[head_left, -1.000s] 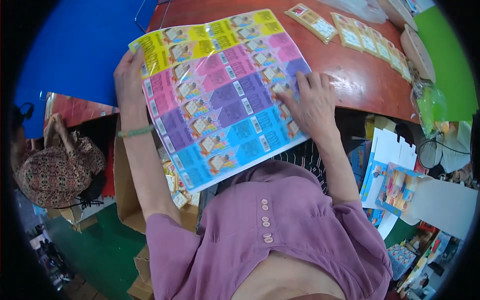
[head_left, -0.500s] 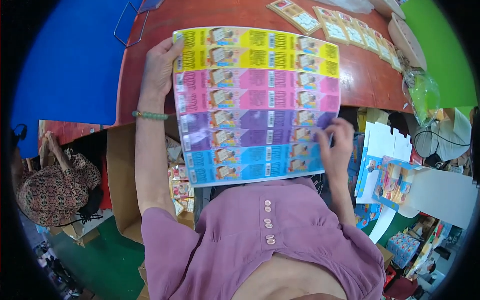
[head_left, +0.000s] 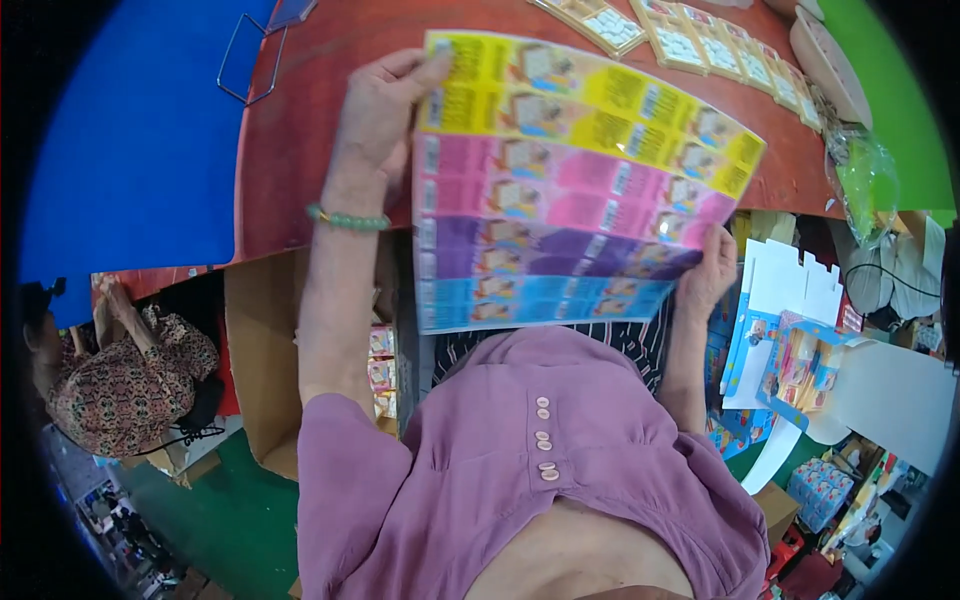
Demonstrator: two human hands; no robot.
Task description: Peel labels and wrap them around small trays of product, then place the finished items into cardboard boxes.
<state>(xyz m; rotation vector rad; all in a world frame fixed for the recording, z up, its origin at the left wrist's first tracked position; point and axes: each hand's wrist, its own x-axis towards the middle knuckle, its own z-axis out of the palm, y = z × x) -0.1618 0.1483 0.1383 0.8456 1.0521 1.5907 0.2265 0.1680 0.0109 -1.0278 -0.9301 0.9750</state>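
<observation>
A large glossy sheet of printed labels (head_left: pixel 560 190), banded in yellow, pink, purple and blue, is held up in front of me, partly over the red table. My left hand (head_left: pixel 385 115) pinches its upper left corner, thumb on the printed face. At the lower right edge, my right hand (head_left: pixel 708 270) grips the sheet with its fingers closed. The sheet tilts and curves, its right side bent. A green bead bracelet (head_left: pixel 348 218) circles my left wrist.
Small trays of white pieces (head_left: pixel 715 50) line the far right of the red table (head_left: pixel 300 150), beside a pink basket (head_left: pixel 830 70). An open cardboard box (head_left: pixel 265 360) stands at my left. White and blue cartons (head_left: pixel 780 330) are at right. Another person (head_left: pixel 130 370) sits at far left.
The sheet has shifted right and tilted, its right side bending upward. My left hand moved right and up with it. My right hand has closed on the right edge.
</observation>
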